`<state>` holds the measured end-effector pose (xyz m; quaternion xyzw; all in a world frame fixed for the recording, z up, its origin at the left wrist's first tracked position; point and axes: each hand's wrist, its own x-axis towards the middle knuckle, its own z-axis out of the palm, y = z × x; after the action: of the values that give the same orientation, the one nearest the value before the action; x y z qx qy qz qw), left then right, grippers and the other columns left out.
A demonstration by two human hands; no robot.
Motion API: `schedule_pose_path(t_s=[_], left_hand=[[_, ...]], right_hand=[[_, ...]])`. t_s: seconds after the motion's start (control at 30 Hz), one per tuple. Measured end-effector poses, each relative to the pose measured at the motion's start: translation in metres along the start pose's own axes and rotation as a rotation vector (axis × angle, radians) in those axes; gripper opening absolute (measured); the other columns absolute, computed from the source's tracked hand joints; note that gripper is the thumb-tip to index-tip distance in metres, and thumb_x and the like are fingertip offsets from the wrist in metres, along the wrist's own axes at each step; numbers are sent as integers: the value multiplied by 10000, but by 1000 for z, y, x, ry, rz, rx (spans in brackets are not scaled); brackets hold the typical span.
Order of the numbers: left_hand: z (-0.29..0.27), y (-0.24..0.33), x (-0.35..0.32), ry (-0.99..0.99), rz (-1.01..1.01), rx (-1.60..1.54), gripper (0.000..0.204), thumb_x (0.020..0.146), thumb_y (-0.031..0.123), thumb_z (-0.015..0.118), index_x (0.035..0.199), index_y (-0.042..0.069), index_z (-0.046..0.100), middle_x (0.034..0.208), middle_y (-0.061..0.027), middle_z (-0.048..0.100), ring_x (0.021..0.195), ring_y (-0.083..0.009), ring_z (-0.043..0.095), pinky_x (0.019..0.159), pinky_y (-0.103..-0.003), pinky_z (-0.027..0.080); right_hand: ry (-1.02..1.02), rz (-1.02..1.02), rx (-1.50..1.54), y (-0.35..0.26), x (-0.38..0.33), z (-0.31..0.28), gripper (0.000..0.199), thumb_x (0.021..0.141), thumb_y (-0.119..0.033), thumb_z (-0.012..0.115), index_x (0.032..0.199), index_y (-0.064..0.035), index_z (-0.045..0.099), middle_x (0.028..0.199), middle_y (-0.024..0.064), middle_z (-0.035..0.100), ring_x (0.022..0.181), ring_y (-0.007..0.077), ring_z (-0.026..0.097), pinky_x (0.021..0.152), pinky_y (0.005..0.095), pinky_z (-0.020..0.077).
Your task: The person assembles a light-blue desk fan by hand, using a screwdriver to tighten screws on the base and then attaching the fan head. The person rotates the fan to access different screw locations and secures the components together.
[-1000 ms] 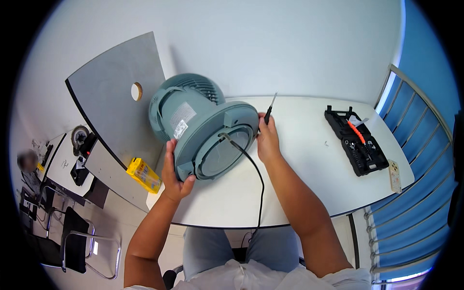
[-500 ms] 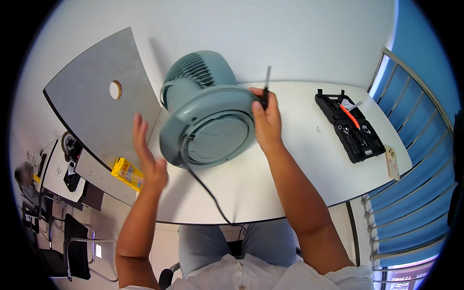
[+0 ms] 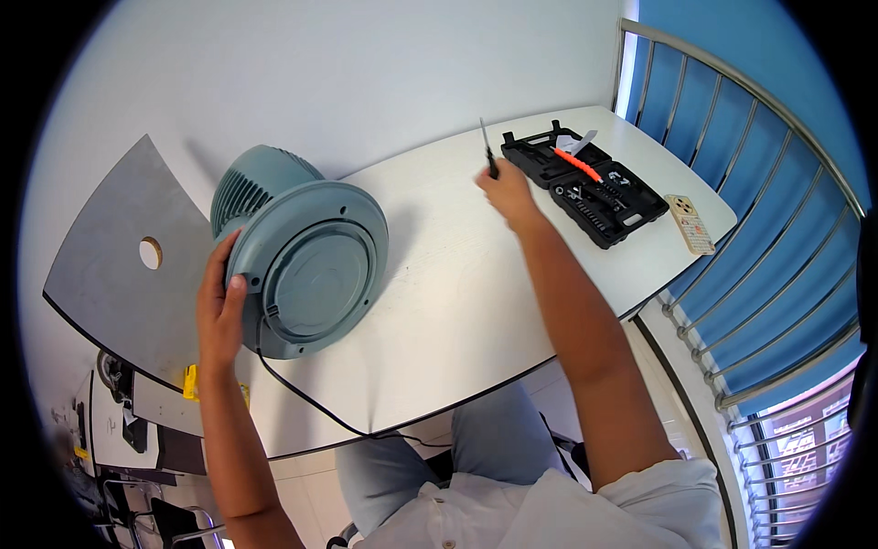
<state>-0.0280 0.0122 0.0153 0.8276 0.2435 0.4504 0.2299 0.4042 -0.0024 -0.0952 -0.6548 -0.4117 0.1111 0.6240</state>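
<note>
A grey-green round fan (image 3: 302, 261) lies on its side on the white table (image 3: 476, 302), its flat base turned toward me. My left hand (image 3: 219, 311) grips the left rim of that base. A black cord (image 3: 302, 398) runs from the fan over the table's near edge. My right hand (image 3: 506, 190) is out over the table to the right, away from the fan, holding a thin black screwdriver (image 3: 487, 150) with its shaft pointing up. The hand is just left of an open black tool case (image 3: 585, 183).
The tool case holds bits and an orange-handled tool (image 3: 576, 165). A small remote (image 3: 689, 222) lies by the table's right edge. A grey partition panel with a round hole (image 3: 119, 265) stands at the left. A blue railing (image 3: 759, 229) runs along the right. A yellow object (image 3: 192, 382) sits below left.
My right hand has left the fan and moved right toward the tool case with the screwdriver. My left hand has closed on the fan's base rim. The view has shifted right.
</note>
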Motion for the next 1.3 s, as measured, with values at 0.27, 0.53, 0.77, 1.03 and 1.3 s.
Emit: schedule_pose_path(t_s=[0.27,0.53,0.77,1.03,1.3], left_hand=[[39,7,-12,188,-3,110,534,918,329,475,1338,2,434,1322,-153,475,1246,-242,424,1072,-345,266],[42,-11,-46,392,27,70,574,911,396,490,1339,19,430,1326,-158,459,1229,-267,437,1049,-360,301],[38,-34,-75,522,49,21,611,919,436,486,1347,7,409,1346,-151,436,1246,-254,412,1063,-357,277],[37,-39,-98,566,25,4,699,928,504,450,1387,-5,314,1383,-140,383,1285,-239,364,1083,-364,248],[37,-48,-119,619,10,-6,724,931,504,429,1412,-15,278,1412,-153,353,1306,-245,349,1093,-362,236]], right_hand=[[-50,246,-740,15,-16,-52,231,817,-265,644,954,-80,639,949,113,666,947,292,632,786,409,499],[6,137,-912,37,-7,-40,186,847,-265,624,952,-114,658,948,96,670,913,295,646,746,412,524],[33,36,-1001,46,-8,-33,183,808,-247,663,914,-99,672,935,105,656,900,307,643,738,422,519],[48,10,-980,48,-9,-26,156,786,-181,662,911,-88,650,978,106,602,887,300,632,757,413,512],[74,-98,-811,49,-7,-31,172,765,-189,671,840,-47,608,879,113,592,854,310,601,724,409,469]])
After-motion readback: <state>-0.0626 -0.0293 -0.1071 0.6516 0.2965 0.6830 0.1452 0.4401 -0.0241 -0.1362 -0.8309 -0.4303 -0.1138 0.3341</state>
